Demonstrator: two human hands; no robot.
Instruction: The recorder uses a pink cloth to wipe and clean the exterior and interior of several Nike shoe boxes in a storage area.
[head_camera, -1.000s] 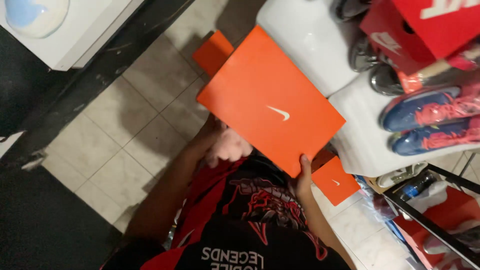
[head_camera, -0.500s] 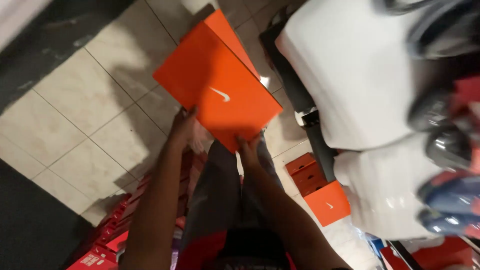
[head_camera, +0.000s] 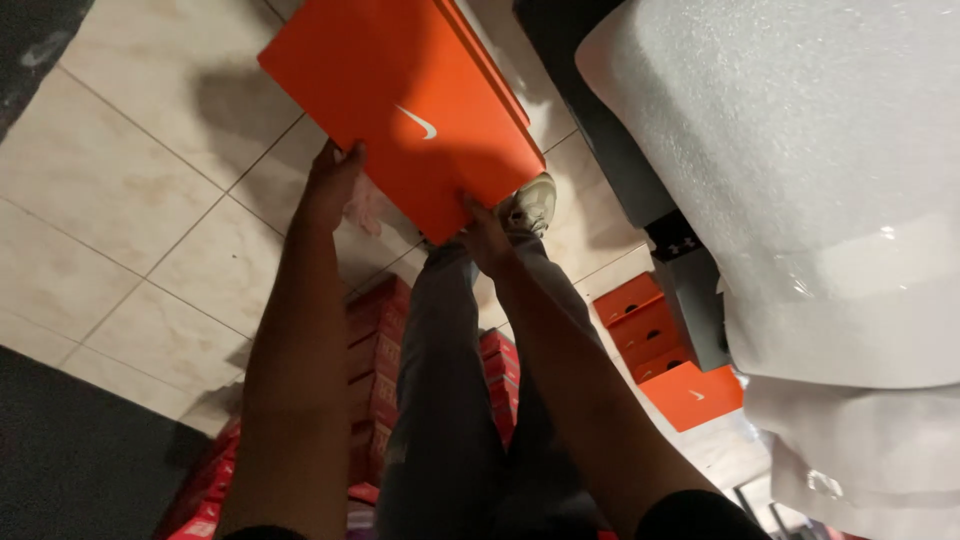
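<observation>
Dark mat (head_camera: 70, 470) occupies the lower left corner, on the beige tiled floor (head_camera: 130, 230). Left hand (head_camera: 330, 185) grips the near left edge of an orange shoebox (head_camera: 400, 110), fingers closed against its side. The shoebox is held flat above the floor, lid uppermost, tilted away from the wearer, with a white curved mark on the lid. Below the left forearm, a stack of red shoeboxes (head_camera: 375, 350) stands on the floor beside the person's grey trouser leg (head_camera: 440, 400). Right hand (head_camera: 485, 235) clasps the near right corner of the orange shoebox, thumb on the lid. Just beyond that hand, a pale shoe (head_camera: 530, 205) rests on the tiles. Further right, a pile of smaller orange boxes (head_camera: 665, 350) lies on the floor against a black box (head_camera: 695, 290). A white foam-wrapped bundle (head_camera: 800, 170) fills the right side.
</observation>
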